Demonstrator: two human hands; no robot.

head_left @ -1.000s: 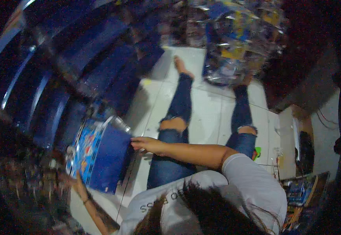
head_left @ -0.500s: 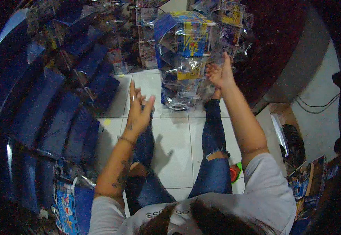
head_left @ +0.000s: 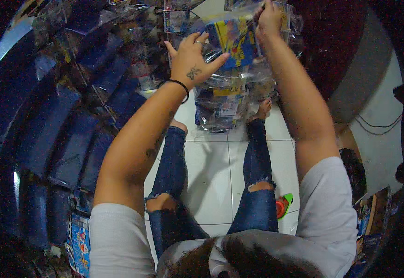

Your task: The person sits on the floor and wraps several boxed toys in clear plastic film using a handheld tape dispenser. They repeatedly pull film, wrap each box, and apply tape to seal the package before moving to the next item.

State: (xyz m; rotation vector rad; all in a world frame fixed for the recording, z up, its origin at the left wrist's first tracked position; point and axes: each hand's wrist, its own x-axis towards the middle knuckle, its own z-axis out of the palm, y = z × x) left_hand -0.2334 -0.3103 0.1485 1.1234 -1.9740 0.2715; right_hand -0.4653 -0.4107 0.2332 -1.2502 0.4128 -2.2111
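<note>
In front of me a stack of packs (head_left: 225, 109) in clear crinkled plastic stands on the tiled floor. On its upper part lies a blue and yellow printed pack (head_left: 232, 41), also in clear plastic. My left hand (head_left: 191, 58) is at the near left side of that pack, fingers spread, with nothing seen in it. At the far right corner my right hand (head_left: 270, 22) has its fingers curled round the plastic edge of the pack. Part of the fingertips is hidden by the plastic and the hand itself.
Rows of dark blue packs (head_left: 63, 134) fill the left side. More plastic-wrapped packs (head_left: 139, 69) lie at the far left. A dark curved piece of furniture (head_left: 334, 51) stands at right, a cable (head_left: 380, 132) beyond it. A red and green object (head_left: 283, 206) lies by my right leg.
Both hands have moved away from me and up to the pack, the right one onto its far corner. The printed pack has turned and tilted a little.
</note>
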